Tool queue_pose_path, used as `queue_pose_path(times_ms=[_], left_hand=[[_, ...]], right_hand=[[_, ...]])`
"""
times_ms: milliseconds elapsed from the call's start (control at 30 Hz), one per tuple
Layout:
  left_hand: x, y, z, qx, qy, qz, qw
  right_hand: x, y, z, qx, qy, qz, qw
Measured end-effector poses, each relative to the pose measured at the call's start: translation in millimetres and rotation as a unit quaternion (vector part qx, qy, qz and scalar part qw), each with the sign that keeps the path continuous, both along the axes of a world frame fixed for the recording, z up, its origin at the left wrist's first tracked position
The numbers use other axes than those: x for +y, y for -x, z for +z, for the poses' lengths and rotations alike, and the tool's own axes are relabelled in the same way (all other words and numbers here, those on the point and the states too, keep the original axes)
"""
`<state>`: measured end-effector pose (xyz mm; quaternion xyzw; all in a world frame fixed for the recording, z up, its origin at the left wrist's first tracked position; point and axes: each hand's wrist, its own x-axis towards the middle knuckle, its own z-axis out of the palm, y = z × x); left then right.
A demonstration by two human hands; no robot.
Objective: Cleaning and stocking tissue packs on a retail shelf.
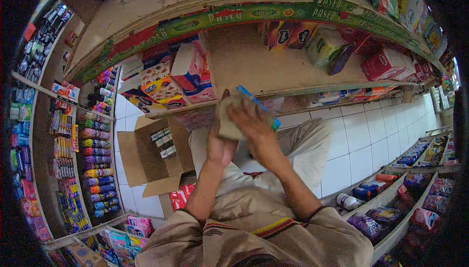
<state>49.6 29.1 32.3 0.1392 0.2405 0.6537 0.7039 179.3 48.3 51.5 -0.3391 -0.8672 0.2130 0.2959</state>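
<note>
Above my lap, my left hand [217, 146] grips a pale beige, soft-looking item [226, 118] from its near side and from beneath. It may be a cloth or a pack; blur hides which. My right hand [253, 124] lies across it with the fingers spread flat on its face. A bright blue edge [256, 99] shows beyond my right fingers, and whether it is part of the same item I cannot tell. Just past both hands runs a wooden shelf [242, 65], with a bare stretch between facial tissue packs [157, 80] and more tissue packs [293, 36].
An open cardboard box [154, 160] with small white packs [163, 140] stands left of my legs. Red packs [181, 196] lie beside it. Shelves of bottles [97, 164] line the left. Low racks [388, 193] of bottles and pouches curve along the right. White floor tiles [351, 135] show between.
</note>
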Motion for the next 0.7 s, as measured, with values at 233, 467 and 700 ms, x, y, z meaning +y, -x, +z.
queue_pose_path(times_ms=[233,467,700], left_hand=[[2.4,11.9,-0.9,-0.081,0.082,0.033,0.993],[8.8,20.5,1.8,-0.147,0.012,0.022,0.989],[18.0,21.0,12.5,0.019,-0.002,0.042,0.999]], right_hand=[[-10.3,5.3,5.9,-0.029,-0.013,-0.048,0.998],[-5.4,-16.3,-7.1,0.024,0.038,-0.131,0.99],[-28.4,-6.6,-9.2,-0.097,-0.044,-0.029,0.994]])
